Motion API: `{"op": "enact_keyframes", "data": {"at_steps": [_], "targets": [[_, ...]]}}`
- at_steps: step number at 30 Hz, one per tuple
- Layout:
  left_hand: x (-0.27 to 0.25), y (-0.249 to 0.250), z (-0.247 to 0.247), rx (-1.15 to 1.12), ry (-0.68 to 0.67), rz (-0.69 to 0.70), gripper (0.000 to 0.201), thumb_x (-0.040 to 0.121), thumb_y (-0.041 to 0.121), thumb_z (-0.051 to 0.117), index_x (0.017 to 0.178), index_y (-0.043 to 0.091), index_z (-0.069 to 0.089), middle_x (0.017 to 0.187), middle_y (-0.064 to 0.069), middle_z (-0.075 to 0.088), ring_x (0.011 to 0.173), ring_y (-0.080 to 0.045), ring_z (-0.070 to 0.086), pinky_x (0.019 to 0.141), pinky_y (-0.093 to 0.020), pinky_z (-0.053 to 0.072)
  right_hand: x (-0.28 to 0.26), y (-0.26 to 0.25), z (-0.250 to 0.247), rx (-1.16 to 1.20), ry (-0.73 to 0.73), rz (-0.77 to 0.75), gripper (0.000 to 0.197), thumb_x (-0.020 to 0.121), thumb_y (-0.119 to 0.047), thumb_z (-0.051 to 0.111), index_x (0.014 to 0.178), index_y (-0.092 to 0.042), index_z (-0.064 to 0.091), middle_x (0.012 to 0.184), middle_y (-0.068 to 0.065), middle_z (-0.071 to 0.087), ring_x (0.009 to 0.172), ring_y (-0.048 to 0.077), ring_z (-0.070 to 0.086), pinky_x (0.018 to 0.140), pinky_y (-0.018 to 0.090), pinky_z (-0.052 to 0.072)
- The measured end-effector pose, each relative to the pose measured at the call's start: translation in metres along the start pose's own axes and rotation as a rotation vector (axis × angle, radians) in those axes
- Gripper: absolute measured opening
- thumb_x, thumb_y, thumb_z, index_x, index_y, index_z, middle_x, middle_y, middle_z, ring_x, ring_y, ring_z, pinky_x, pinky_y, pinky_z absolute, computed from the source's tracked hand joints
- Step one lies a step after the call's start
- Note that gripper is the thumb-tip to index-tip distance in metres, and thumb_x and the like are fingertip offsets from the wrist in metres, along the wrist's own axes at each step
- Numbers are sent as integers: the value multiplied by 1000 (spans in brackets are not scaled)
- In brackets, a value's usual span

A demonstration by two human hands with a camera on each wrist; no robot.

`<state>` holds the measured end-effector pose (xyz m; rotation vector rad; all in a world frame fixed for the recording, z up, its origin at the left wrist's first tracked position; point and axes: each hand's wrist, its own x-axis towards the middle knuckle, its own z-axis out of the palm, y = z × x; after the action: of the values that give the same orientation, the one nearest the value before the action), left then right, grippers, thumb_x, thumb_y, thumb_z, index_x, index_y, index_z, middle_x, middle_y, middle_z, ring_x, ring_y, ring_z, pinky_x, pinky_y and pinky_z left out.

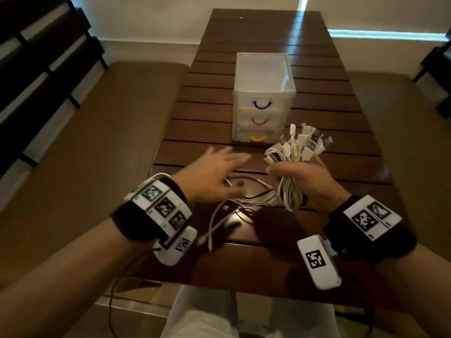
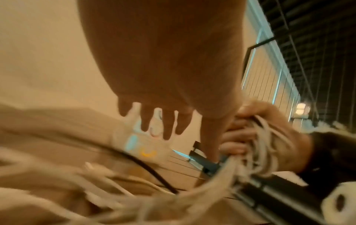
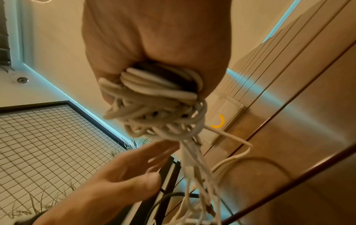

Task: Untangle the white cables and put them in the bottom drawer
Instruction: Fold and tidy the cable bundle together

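Observation:
My right hand (image 1: 296, 178) grips a thick bundle of white cables (image 1: 295, 152), its plug ends fanned out above my fist; in the right wrist view the cable bundle (image 3: 154, 97) fills my fist. Loose cable tails (image 1: 246, 198) trail from it across the table toward me. My left hand (image 1: 217, 172) hovers with fingers spread and blurred, left of the bundle and above the tails, holding nothing. The clear three-drawer unit (image 1: 263, 98) stands beyond both hands, all drawers closed; the bottom drawer (image 1: 258, 137) has a yellow handle.
The dark slatted wooden table (image 1: 317, 69) runs away from me. Padded benches (image 1: 109, 130) flank it on both sides. A thin dark wire (image 1: 117, 289) hangs from my left wrist device past the table's near edge.

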<state>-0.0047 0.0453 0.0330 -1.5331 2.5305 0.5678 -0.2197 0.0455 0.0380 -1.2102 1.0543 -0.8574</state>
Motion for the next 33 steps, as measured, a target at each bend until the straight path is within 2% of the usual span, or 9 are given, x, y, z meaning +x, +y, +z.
{"op": "enact_keyframes", "data": {"at_steps": [3,6,9,13,17,23,27,29,33], "targets": [[14,44,19,-405,19,150,81,81,51,70,148,28,31,151,5,40,140,-9,29,120,-41,20,-1,-5,-3,123,-110,42,22,75,-10,68,63,-1,52,47,4,49,40,17,45,44,23,32],[22,53,37,-628,118,147,36,89,39,67,119,21,60,100,2,70,88,-9,65,79,-34,53,-5,-11,-11,264,-168,56,46,60,-20,77,86,9,51,57,13,35,52,24,31,57,45,13],[21,54,40,-407,125,118,28,93,44,58,97,18,64,73,4,65,60,-7,56,56,-28,43,-8,-10,-14,271,-151,60,57,56,-19,78,103,-2,52,62,13,32,54,24,30,56,44,14],[7,30,29,-170,20,37,39,86,64,53,66,30,49,65,5,56,58,-8,51,52,-27,34,-5,-4,-13,178,-70,51,49,58,-25,76,97,-1,58,54,7,47,44,22,44,53,33,35],[-5,10,20,-193,-78,32,45,88,66,44,73,25,57,69,3,60,61,-12,55,57,-28,37,-3,-7,-14,-109,-9,-119,16,70,-11,75,74,-8,59,61,-1,56,55,12,56,57,28,47],[-4,16,5,-243,48,107,41,93,54,51,75,19,61,64,0,58,58,-13,53,57,-33,39,3,-17,-4,-360,-138,-144,23,76,6,73,72,-11,58,60,-12,60,59,-2,56,61,11,45],[5,19,-9,-163,160,179,26,94,41,57,97,19,70,60,16,49,53,0,47,53,-21,32,4,-23,2,-390,-260,-120,28,69,-8,72,91,5,62,87,18,67,79,23,65,77,32,55],[6,23,-10,-179,208,220,23,93,38,60,101,18,70,64,24,45,56,1,48,55,-13,29,5,-23,4,-321,-264,-84,43,68,-8,71,109,3,62,112,14,69,103,23,67,91,42,54],[4,27,-2,-290,237,206,28,89,40,61,96,14,69,67,19,52,58,-3,46,56,-18,35,5,-23,8,-331,-257,-89,37,72,-2,71,105,10,57,95,21,68,92,31,67,83,49,55]]}}
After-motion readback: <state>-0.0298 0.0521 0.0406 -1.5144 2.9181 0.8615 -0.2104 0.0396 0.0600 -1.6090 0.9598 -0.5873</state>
